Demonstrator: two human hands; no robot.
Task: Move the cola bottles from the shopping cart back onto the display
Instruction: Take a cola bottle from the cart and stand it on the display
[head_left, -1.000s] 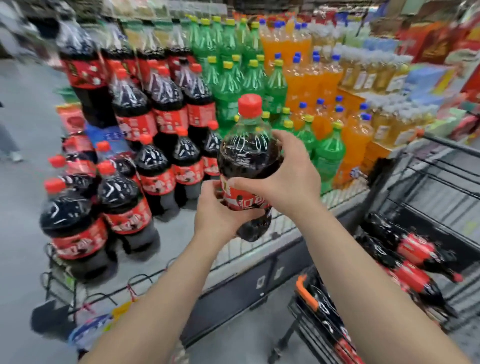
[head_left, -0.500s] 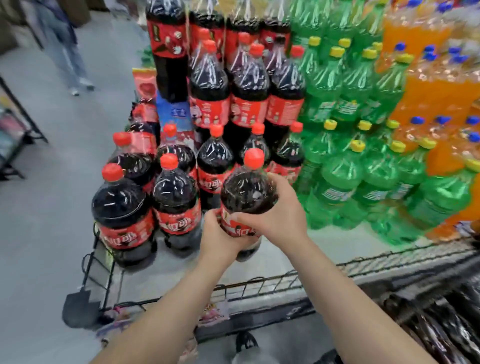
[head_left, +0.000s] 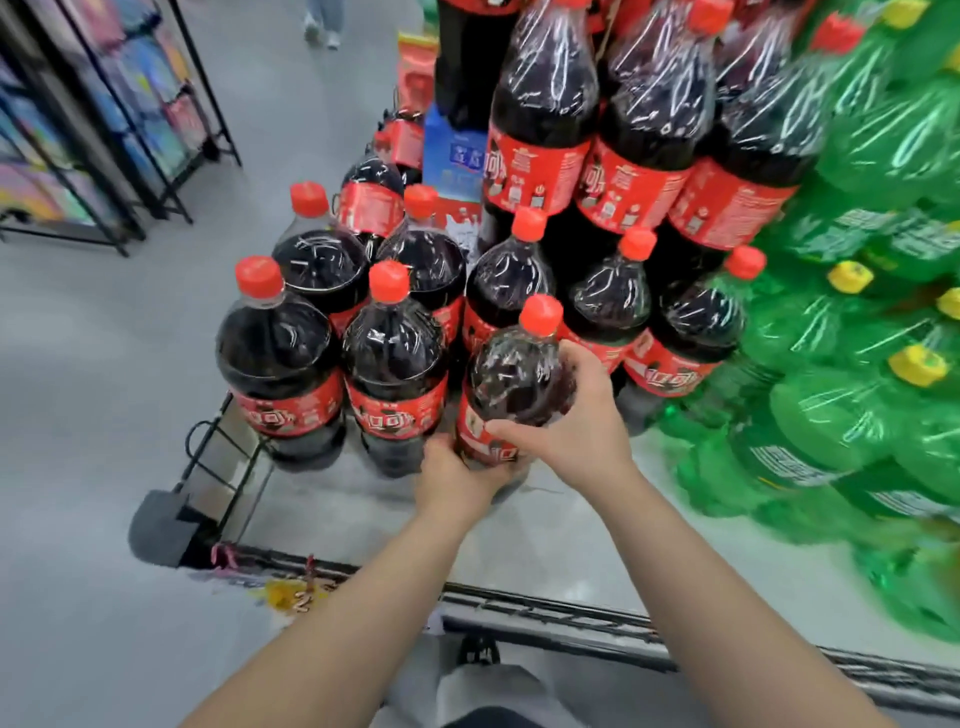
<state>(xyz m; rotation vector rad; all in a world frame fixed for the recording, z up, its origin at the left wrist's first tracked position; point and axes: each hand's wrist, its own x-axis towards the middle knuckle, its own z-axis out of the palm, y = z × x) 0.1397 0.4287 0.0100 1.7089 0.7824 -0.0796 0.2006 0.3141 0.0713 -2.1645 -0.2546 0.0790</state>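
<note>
We are bringing the cola bottle down lower than a moment ago, our left hand gripping its label and our right hand wrapping its shoulder. It is reaching the display shelf at three o'clock of the front-row bottle, so letting go looks close.

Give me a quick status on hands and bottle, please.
Left hand grips cola bottle low at the label, right hand its shoulder. Bottle upright at display shelf front, base hidden. Shelved bottles close beside, none blocking.
</note>
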